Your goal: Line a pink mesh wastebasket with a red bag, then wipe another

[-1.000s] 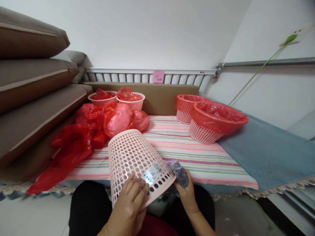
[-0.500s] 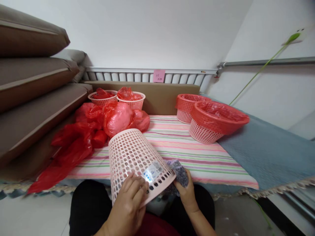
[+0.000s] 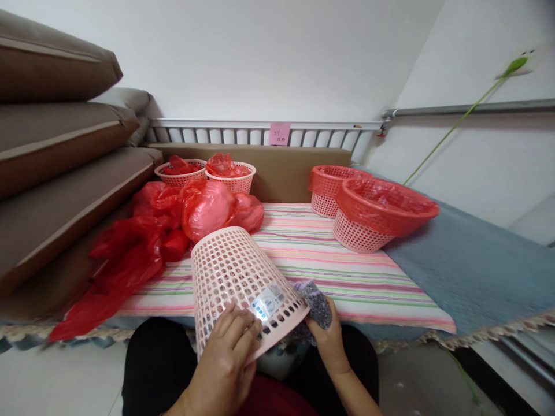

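Note:
A pale pink perforated wastebasket [image 3: 234, 271] lies tilted over my lap, its rim toward me and its base pointing away. My left hand [image 3: 228, 352] grips it near the rim, with the fingers on the outer wall beside a white and blue label [image 3: 267, 301]. At the right of the rim, my right hand [image 3: 327, 332] is closed on a grey and purple cloth [image 3: 318, 306], which touches the rim. Part of the cloth is hidden behind the basket.
Crumpled red plastic bags [image 3: 203, 211] lie at the left, before two baskets [image 3: 232, 184] with red plastic inside. Two bag-lined baskets [image 3: 364, 236] stand at the right on a striped cloth [image 3: 299, 231]. Stacked brown cushions [image 3: 56, 133] rise at the far left.
Almost nothing differs. The basket and both hands keep their places, with the cloth still at the rim.

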`<state>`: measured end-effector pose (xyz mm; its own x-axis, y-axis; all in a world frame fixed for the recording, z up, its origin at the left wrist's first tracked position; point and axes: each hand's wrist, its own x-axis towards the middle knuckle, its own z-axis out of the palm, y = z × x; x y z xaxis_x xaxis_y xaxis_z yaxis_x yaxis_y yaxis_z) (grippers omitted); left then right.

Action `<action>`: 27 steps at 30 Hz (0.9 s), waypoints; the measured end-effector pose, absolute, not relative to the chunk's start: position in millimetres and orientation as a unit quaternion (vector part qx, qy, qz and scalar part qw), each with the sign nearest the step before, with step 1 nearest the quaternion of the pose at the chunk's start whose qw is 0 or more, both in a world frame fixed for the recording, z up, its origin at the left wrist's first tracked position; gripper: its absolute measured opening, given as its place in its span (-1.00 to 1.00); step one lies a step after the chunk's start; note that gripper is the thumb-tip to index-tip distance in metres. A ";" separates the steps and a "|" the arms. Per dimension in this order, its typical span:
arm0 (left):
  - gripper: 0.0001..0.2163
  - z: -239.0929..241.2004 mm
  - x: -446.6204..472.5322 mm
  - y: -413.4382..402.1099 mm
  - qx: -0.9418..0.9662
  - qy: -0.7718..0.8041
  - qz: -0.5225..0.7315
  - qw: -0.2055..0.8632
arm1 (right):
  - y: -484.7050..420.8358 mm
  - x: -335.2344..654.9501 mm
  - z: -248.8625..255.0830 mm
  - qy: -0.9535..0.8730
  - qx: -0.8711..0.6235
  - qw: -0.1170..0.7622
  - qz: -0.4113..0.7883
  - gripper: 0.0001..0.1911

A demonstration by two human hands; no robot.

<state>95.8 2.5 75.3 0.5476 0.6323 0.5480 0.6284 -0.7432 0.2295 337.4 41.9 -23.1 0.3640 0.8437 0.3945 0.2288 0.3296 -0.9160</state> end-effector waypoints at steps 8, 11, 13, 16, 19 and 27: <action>-0.55 76.8 92.7 4.9 0.883 0.360 0.301 -0.006 | 30.4 325.6 2.6 -0.591 -0.563 0.568 0.108 -0.56; -0.56 76.8 91.7 5.8 0.885 0.367 0.286 -0.022 | 15.5 308.0 23.5 -0.694 -0.511 0.507 -0.011 -0.47; -0.59 77.0 91.2 6.5 0.884 0.374 0.279 -0.029 | 8.0 296.0 33.8 -0.731 -0.479 0.482 -0.061 -0.45; -0.61 77.0 89.8 7.8 0.885 0.377 0.272 -0.026 | 7.5 287.3 38.0 -0.738 -0.465 0.482 -0.086 -0.47; -0.57 75.0 86.5 9.9 0.880 0.392 0.270 -0.006 | 20.6 293.2 31.4 -0.716 -0.486 0.498 -0.057 -0.46; -0.54 67.0 77.3 16.9 0.853 0.419 0.309 0.032 | 64.2 319.9 3.9 -0.539 -0.590 0.569 0.194 -0.59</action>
<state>77.3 16.9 67.0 0.4570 0.7350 0.5010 0.6954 -0.6464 0.3141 319.9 64.2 3.9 0.3440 0.8566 0.3845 0.4156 0.2283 -0.8804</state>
